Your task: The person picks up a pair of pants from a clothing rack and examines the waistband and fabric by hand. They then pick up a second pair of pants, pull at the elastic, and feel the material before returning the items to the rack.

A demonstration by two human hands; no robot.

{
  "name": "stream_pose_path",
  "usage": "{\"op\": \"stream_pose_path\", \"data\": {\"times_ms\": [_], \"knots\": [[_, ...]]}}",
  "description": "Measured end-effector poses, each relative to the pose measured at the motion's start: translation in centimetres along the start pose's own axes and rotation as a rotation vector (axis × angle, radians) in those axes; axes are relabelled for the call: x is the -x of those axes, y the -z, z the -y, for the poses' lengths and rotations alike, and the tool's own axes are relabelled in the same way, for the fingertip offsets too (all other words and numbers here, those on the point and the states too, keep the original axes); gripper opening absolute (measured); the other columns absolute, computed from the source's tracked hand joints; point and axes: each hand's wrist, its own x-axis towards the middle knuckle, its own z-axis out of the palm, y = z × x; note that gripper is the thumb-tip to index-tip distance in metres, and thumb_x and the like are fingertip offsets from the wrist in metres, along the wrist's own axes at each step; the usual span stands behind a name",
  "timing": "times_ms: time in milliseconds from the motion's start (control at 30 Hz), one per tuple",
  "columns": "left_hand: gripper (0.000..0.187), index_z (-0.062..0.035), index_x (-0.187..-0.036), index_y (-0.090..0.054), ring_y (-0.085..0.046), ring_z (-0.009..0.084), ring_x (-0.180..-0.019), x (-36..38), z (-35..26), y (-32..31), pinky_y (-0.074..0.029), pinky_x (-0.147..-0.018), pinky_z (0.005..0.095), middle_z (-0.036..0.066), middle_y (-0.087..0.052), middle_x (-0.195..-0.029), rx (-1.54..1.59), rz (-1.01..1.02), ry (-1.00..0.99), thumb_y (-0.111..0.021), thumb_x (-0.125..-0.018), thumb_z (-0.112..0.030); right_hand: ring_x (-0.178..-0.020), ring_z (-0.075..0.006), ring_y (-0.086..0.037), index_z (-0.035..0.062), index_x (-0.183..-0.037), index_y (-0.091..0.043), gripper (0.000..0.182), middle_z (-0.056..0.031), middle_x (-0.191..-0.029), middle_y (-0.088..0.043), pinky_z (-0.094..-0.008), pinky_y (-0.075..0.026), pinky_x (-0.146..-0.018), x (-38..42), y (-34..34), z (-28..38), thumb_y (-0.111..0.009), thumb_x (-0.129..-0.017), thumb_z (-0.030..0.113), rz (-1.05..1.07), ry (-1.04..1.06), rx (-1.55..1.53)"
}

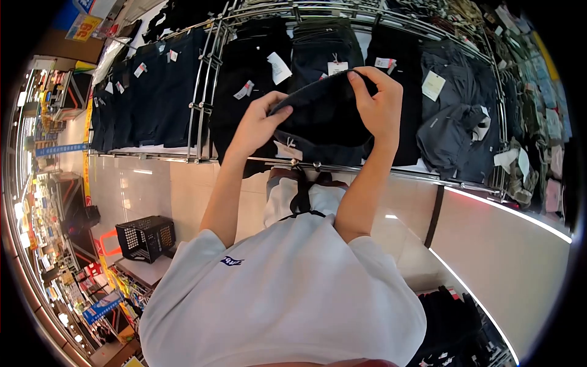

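A dark folded garment (324, 113) with a white tag hangs between both my hands at chest height, in front of a metal shelf rack (205, 92). My left hand (260, 122) grips its left edge. Fingers of my right hand (379, 101) curl over its top right edge. Behind it, stacks of dark trousers (321, 46) with white price tags (278, 67) fill the shelf.
More dark and grey clothes (452, 131) lie on the rack to the right. A black plastic basket (147, 237) stands on the floor at lower left. Crowded shop shelves (55, 202) line the aisle on the left. Black garments (452, 324) lie at lower right.
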Motion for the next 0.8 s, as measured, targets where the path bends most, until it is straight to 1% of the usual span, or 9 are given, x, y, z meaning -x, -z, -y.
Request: {"op": "stream_pose_path", "data": {"times_ms": [133,167,300,400,433,467,533,567,800], "knots": [[0.015,0.0021,-0.104,-0.064,-0.055,0.0046,-0.084,0.3,-0.4,-0.5,-0.043,-0.077,0.0198,-0.002,-0.063,-0.089,-0.082,0.062,-0.001,-0.061,-0.095,-0.010,-0.067,-0.0280,-0.067,-0.0032,-0.091,-0.068,0.014,-0.0143,-0.077,-0.068,-0.0314,-0.049,-0.062,1.7,3.2,-0.9,-0.070,-0.084,0.009,0.265,-0.183,0.065],[0.016,0.0020,-0.102,-0.064,-0.053,0.0043,-0.081,0.4,-0.7,-1.0,-0.043,-0.075,0.0199,-0.002,-0.062,-0.087,-0.080,0.079,-0.023,-0.060,-0.096,-0.012,-0.072,-0.0296,-0.067,-0.0005,-0.105,-0.067,0.024,-0.0146,-0.084,-0.070,-0.0325,-0.050,-0.067,2.3,3.8,-1.5,-0.071,-0.085,0.012,0.360,-0.244,0.095],[0.015,0.0018,-0.098,-0.063,-0.049,0.0037,-0.077,0.4,-1.4,-2.3,-0.041,-0.070,0.0212,-0.004,-0.059,-0.082,-0.144,0.186,-0.067,-0.059,-0.096,-0.013,-0.098,-0.0319,-0.064,0.0072,-0.129,-0.059,0.049,-0.0155,-0.110,-0.067,-0.0360,-0.049,-0.088,4.1,2.9,-0.5,-0.074,-0.083,0.017,0.392,0.031,-0.059],[0.017,0.0023,-0.097,-0.063,-0.048,0.0031,-0.077,0.2,-1.8,-2.8,-0.041,-0.069,0.0214,-0.005,-0.059,-0.080,-0.156,0.261,-0.089,-0.059,-0.097,-0.014,-0.101,-0.0338,-0.062,0.0039,-0.117,-0.062,0.040,-0.0154,-0.107,-0.066,-0.0372,-0.048,-0.089,4.1,1.6,0.0,-0.075,-0.083,0.021,0.469,0.073,-0.123],[0.017,0.0025,-0.097,-0.063,-0.048,0.0030,-0.077,0.4,-2.1,-3.0,-0.041,-0.069,0.0214,-0.005,-0.059,-0.080,-0.149,0.270,-0.113,-0.059,-0.097,-0.014,-0.080,-0.0257,-0.061,0.0010,-0.099,-0.063,0.026,-0.0133,-0.089,-0.064,-0.0339,-0.048,-0.074,4.3,0.5,-0.2,-0.073,-0.086,0.021,0.342,0.146,-0.140],[0.018,0.0026,-0.097,-0.063,-0.048,0.0030,-0.077,0.5,-2.5,-3.2,-0.041,-0.069,0.0214,-0.005,-0.059,-0.080,-0.142,0.278,-0.138,-0.059,-0.098,-0.015,-0.074,-0.0223,-0.056,0.0003,-0.094,-0.062,0.023,-0.0118,-0.082,-0.061,-0.0326,-0.045,-0.068,4.4,0.4,-0.6,-0.071,-0.088,0.021,0.367,0.042,-0.188],[0.018,0.0031,-0.098,-0.063,-0.047,0.0030,-0.076,0.6,-2.7,-3.6,-0.041,-0.068,0.0215,-0.005,-0.059,-0.080,-0.141,0.289,-0.169,-0.059,-0.098,-0.015,-0.061,-0.0155,-0.046,-0.0011,-0.084,-0.060,0.024,-0.0089,-0.068,-0.053,-0.0300,-0.039,-0.057,4.5,0.3,-1.3,-0.068,-0.091,0.021,0.420,-0.167,-0.286],[0.019,0.0034,-0.099,-0.063,-0.047,0.0031,-0.076,0.5,-2.6,-3.9,-0.041,-0.068,0.0216,-0.005,-0.058,-0.080,-0.149,0.293,-0.175,-0.059,-0.098,-0.015,-0.056,-0.0105,-0.031,-0.0028,-0.072,-0.055,0.034,-0.0050,-0.057,-0.040,-0.0294,-0.028,-0.050,4.8,-0.4,-1.5,-0.064,-0.095,0.021,0.302,-0.124,-0.312],[0.022,0.0055,-0.107,-0.061,-0.047,0.0043,-0.077,0.6,-2.4,-6.2,-0.042,-0.070,0.0223,-0.004,-0.059,-0.081,-0.121,0.267,-0.205,-0.057,-0.099,-0.015,-0.052,-0.0059,-0.030,-0.0040,-0.065,-0.053,0.040,-0.0025,-0.052,-0.039,-0.0290,-0.026,-0.046,5.1,0.0,-0.5,-0.064,-0.096,0.020,-0.109,-0.174,-0.247]]}}
